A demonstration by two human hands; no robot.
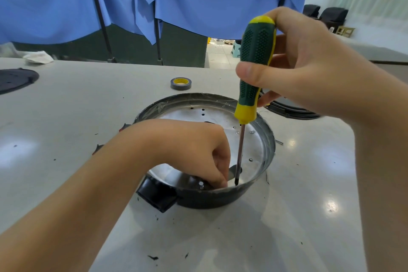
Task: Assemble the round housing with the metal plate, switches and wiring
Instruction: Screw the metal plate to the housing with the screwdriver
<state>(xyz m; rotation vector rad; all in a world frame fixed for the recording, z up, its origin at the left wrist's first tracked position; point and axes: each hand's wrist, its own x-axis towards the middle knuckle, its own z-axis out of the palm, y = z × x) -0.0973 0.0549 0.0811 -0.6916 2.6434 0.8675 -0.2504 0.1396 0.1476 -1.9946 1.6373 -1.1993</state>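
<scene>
Metal plate seated in round housing, screw being driven: screwdriver gripped by right hand, left hand pinching at tip; switches, wiring unseen.

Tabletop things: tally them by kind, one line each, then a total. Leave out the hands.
Screwdrivers: 1, the green and yellow screwdriver
Tape rolls: 1, the tape roll
Round housings: 1, the round housing with the metal plate inside
Other dark round parts: 2, the dark disc at far left and the dark ring behind the right hand
Crumpled white cloths: 1, the white cloth
Total: 6
</scene>
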